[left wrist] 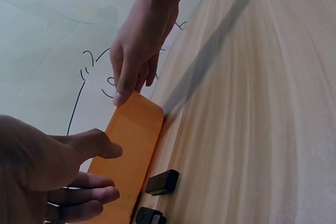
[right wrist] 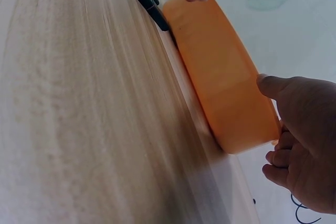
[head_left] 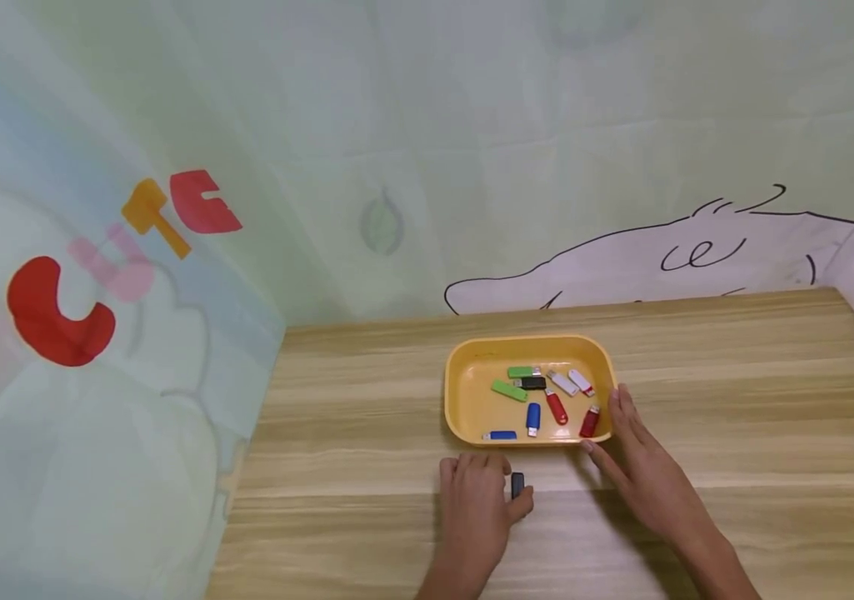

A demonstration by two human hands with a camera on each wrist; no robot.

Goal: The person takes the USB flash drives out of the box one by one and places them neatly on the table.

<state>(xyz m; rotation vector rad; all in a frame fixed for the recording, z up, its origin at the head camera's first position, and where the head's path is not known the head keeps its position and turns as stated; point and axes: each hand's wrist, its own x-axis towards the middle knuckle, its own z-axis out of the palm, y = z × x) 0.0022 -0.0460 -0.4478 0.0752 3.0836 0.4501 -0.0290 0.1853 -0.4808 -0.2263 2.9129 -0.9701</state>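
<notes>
A yellow plastic tray (head_left: 475, 392) sits on the table with several USB sticks inside: green (head_left: 509, 391), blue (head_left: 533, 417), red (head_left: 556, 407), white (head_left: 563, 382) and black (head_left: 531, 383). At its right end, my right hand (head_left: 651, 487) grips the corner, thumb on the near rim and fingers along the side. In front of the tray hovers my left hand (head_left: 475, 508), fingers loosely bent and nothing between them. Beside its thumb lies a black USB stick (head_left: 518, 483). The left wrist view shows two black sticks (left wrist: 163, 182) on the table against the tray's outer wall.
The wood-grain table (head_left: 352, 383) meets a printed cloth backdrop (head_left: 367, 167) behind and at the left. Dark items (right wrist: 149, 6) lie along the tray's near side in the right wrist view.
</notes>
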